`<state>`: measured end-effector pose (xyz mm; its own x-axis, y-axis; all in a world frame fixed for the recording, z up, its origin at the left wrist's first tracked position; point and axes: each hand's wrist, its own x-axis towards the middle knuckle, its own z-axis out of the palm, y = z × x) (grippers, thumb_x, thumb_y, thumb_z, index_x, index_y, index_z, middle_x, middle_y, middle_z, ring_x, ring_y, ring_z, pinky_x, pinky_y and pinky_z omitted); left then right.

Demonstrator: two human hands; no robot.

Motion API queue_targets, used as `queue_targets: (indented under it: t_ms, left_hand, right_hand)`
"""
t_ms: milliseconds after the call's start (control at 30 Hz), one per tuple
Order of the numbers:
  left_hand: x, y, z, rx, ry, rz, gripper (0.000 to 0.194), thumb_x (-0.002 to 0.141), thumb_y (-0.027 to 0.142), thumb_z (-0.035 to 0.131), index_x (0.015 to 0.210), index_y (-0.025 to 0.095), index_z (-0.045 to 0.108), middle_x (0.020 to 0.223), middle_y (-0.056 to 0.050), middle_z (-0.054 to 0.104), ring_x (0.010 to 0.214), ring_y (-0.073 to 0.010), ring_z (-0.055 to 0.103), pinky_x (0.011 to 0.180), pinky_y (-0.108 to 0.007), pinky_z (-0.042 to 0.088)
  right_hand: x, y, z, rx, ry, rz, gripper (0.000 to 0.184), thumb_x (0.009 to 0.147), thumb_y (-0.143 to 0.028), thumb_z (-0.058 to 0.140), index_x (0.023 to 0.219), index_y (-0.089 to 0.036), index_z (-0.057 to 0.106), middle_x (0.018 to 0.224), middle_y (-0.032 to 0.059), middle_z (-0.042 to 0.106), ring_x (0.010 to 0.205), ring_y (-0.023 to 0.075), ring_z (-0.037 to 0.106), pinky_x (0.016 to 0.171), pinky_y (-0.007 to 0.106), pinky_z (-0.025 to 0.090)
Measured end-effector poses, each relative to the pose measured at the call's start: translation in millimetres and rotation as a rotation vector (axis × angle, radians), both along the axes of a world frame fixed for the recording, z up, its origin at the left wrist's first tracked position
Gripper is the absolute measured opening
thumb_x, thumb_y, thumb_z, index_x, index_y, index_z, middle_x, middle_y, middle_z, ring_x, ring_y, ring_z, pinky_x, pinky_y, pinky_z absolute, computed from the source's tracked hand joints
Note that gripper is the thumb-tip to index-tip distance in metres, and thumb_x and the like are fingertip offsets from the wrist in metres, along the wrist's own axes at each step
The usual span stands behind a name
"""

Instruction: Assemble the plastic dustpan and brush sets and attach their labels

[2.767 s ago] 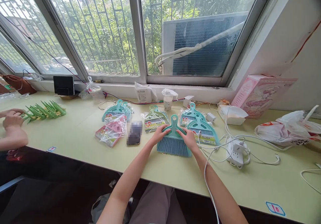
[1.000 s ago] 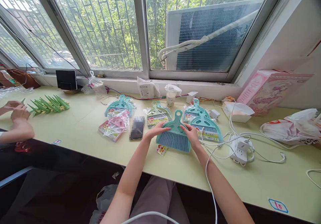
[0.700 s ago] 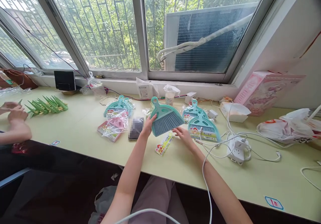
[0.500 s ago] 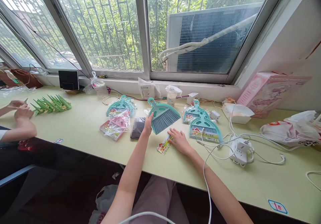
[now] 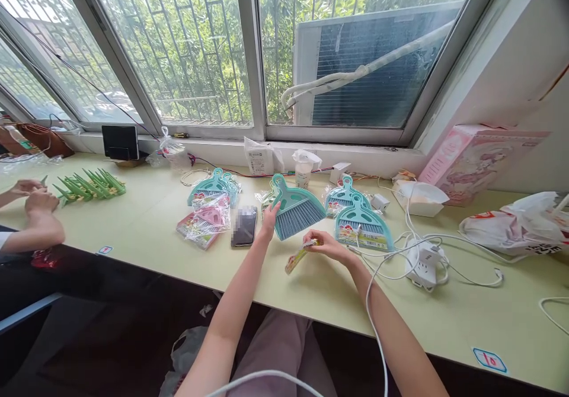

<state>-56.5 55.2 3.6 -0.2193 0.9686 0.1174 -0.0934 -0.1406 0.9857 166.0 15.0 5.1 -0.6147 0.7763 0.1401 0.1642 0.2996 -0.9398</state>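
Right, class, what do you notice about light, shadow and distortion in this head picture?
All in the head view: daylight through the windows is washed out at upper left; a soft shadow lies on the table below the right hand; blocky pixels hide part of the phone; leaning frames suggest a wide lens.

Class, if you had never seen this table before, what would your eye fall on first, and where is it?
Probably the teal dustpan and brush, mid-picture in the left hand, with a colourful card below it in the right hand. Next might come the pink box standing on the right, then the spiky green pieces on the left.
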Motion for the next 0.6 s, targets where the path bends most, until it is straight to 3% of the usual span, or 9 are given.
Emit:
queue_targets:
  t_ms: [67, 200, 267, 400, 600]
  left_hand:
    - [6, -2, -1.6, -0.040, 0.021, 0.010, 0.039, 0.085, 0.046, 0.059, 0.115, 0.021, 0.063, 0.126, -0.008, 0.064, 0.126, -0.0261, 0.053, 0.104, -0.036, 0.041]
    - [21, -10, -3.5, -0.031, 0.100, -0.177, 0.047, 0.085, 0.053, 0.059, 0.117, 0.019, 0.062, 0.124, -0.010, 0.064, 0.118, -0.0274, 0.057, 0.098, -0.037, 0.045]
    - [26, -15, -1.7, -0.011, 0.129, -0.287, 0.050, 0.084, 0.055, 0.060, 0.119, 0.019, 0.060, 0.121, -0.010, 0.064, 0.111, -0.0264, 0.060, 0.094, -0.037, 0.047]
    - [31, -21, 2.7, 0.032, 0.148, -0.425, 0.059, 0.075, 0.047, 0.074, 0.124, 0.020, 0.056, 0.123, -0.009, 0.062, 0.110, -0.0254, 0.059, 0.092, -0.036, 0.048]
    - [31, -18, -2.0, 0.074, 0.111, -0.480, 0.073, 0.063, 0.037, 0.084, 0.127, 0.019, 0.053, 0.125, -0.011, 0.060, 0.109, -0.0257, 0.059, 0.094, -0.037, 0.048]
  right_hand:
    - [-1, -1, 2.7, -0.001, 0.071, -0.120, 0.031, 0.076, -0.050, 0.068, 0.082, -0.022, 0.058, 0.080, 0.0023, 0.064, 0.075, 0.0189, 0.061, 0.068, 0.030, 0.051]
    - [5, 7, -3.5, 0.309, -0.042, -0.486, 0.029, 0.084, -0.051, 0.059, 0.090, -0.023, 0.060, 0.085, 0.0066, 0.066, 0.077, 0.0229, 0.061, 0.071, 0.036, 0.050]
    - [9, 12, -8.3, 0.433, -0.129, -0.515, 0.026, 0.088, -0.047, 0.053, 0.090, -0.022, 0.061, 0.091, 0.0090, 0.067, 0.083, 0.0258, 0.062, 0.076, 0.038, 0.050]
    - [13, 16, -12.9, 0.521, -0.237, -0.529, 0.024, 0.093, -0.038, 0.044, 0.094, -0.022, 0.061, 0.094, 0.0101, 0.065, 0.088, 0.0281, 0.063, 0.078, 0.041, 0.050]
    - [13, 11, -9.1, 0.538, -0.394, -0.655, 0.032, 0.092, -0.037, 0.047, 0.120, -0.022, 0.055, 0.116, 0.0143, 0.057, 0.087, 0.0289, 0.063, 0.074, 0.043, 0.052]
